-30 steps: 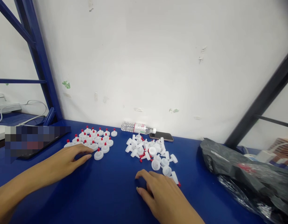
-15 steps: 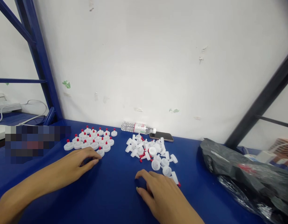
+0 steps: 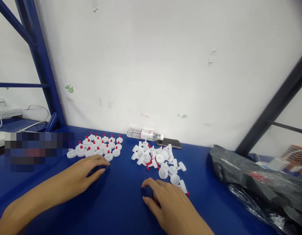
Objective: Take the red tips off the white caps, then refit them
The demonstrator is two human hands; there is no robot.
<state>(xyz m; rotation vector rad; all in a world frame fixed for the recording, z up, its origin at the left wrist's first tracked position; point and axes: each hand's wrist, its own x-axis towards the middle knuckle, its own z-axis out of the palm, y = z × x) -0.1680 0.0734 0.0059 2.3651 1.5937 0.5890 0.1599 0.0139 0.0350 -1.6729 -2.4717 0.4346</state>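
On the blue table (image 3: 121,202) stand several white caps with red tips (image 3: 99,147), upright in a tidy group at the left. A loose heap of white caps (image 3: 158,160) with small red plugs lies in the middle. My left hand (image 3: 84,169) lies flat and open, its fingertips against the near edge of the tidy group. My right hand (image 3: 167,202) rests on the table just in front of the heap, fingers spread and curved, holding nothing that I can see.
A plastic water bottle (image 3: 144,133) lies on its side by the wall, with a phone (image 3: 169,142) beside it. A black plastic bag (image 3: 258,182) covers the table's right side. Blue rack posts (image 3: 40,65) stand at the left.
My left hand has slid to the right along the front of the tidy group, nudging the nearest caps inward. My right hand has stayed still.
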